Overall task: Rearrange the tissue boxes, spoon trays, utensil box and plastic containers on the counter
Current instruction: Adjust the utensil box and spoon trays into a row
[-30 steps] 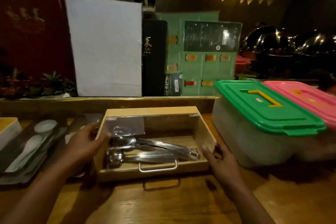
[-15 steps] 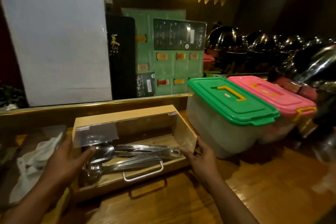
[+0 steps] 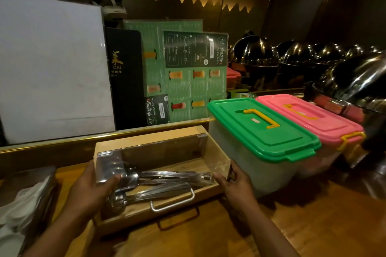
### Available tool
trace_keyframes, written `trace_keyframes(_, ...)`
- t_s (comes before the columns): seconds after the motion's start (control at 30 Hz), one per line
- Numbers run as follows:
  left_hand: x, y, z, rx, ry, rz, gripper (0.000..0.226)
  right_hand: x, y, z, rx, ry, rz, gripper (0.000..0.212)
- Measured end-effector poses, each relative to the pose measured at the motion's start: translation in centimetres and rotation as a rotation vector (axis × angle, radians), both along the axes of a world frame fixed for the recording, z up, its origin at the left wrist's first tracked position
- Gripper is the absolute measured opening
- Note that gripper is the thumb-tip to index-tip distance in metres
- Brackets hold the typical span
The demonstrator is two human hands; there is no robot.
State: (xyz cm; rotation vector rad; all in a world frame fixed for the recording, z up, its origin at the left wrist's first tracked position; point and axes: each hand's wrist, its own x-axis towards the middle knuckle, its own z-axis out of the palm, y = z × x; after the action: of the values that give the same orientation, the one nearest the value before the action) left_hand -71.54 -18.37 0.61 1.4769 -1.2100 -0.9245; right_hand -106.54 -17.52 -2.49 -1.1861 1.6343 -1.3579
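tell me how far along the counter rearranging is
Looks done: green-lidded plastic container and pink-lidded plastic container sit side by side. In hand: left hand and right hand grip the wooden utensil box. Left: steel spoon tray; tissue boxes unseen.

The black menu cover (image 3: 125, 77) bears gold "CAI", and the dark panel (image 3: 195, 49) on the green menu board (image 3: 183, 89) reads "Yan Xue Da Cha"

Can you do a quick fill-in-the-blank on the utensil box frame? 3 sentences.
1. The left hand and right hand grip the wooden utensil box by its two ____.
2. The container nearest the box has a ____ lid.
3. Its handle is ____.

Missing: ends; green; yellow
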Motion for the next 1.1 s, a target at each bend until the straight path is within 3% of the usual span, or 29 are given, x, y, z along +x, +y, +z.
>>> trace_keyframes(0.2, -1.4, -1.8, 0.0, -0.018, 0.017, 0.012, 0.073, -0.8, -1.3, -0.2, 0.021, 0.110, -0.047, 0.051)
trace_keyframes(0.33, -1.4, -2.5, -0.3, -0.018, 0.014, 0.003, 0.068, -0.9, -1.7, -0.1, -0.107, 0.586, -0.147, 0.063)
trace_keyframes(0.43, -1.6, -2.9, -0.3, -0.015, -0.001, -0.009, 0.062, -0.9, -2.1, 0.2, -0.242, 1.006, -0.189, 0.050)
trace_keyframes(0.53, -2.3, -3.2, -0.3, -0.037, -0.014, -0.019, 0.066, -1.5, -2.5, 0.1, -0.280, 1.247, -0.194, 0.043)
trace_keyframes(0.8, -2.7, -3.2, -0.5, -0.044, -0.012, -0.014, 0.071, -2.0, -2.8, -0.1, -0.240, 1.371, -0.151, 0.037)
trace_keyframes(1.1, -2.7, -3.5, -0.5, -0.021, -0.028, -0.042, 0.050, -1.8, -2.6, 0.2, -0.191, 1.390, -0.147, 0.042)
